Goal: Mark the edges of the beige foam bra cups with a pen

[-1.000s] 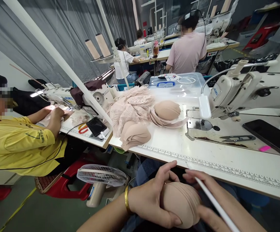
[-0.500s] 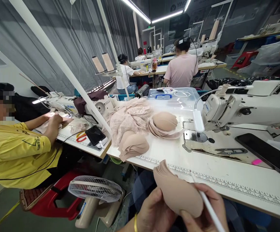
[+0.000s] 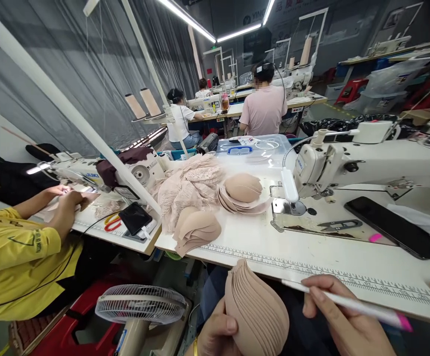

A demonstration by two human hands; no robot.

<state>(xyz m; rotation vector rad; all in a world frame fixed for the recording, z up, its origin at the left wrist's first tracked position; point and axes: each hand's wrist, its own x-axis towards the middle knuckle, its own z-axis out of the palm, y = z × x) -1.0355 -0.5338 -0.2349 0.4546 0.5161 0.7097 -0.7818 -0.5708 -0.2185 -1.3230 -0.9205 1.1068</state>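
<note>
My left hand [image 3: 216, 336] is closed round a stack of beige foam bra cups [image 3: 257, 311], held on edge at the bottom of the view, below the white table's front edge [image 3: 311, 269]. To the right of the stack, my right hand [image 3: 343, 321] pinches a white pen with a pink end [image 3: 348, 304], pointing left toward the cups. On the table lie two more piles of beige cups [image 3: 196, 227] [image 3: 242, 190] and a heap of beige lace fabric [image 3: 190, 183].
A white sewing machine [image 3: 348, 158] stands on the right of the table, with a black phone [image 3: 396, 227] and thread snips [image 3: 339, 225] on its bed. A clear plastic box [image 3: 254, 148] sits behind. A person in yellow [image 3: 14, 262] sews at the left; a desk fan [image 3: 140, 309] stands below.
The stack of cups has turned upright in my left hand, showing its layered edges. My right hand came off the stack and moved right with the pen. The view has tilted up.
</note>
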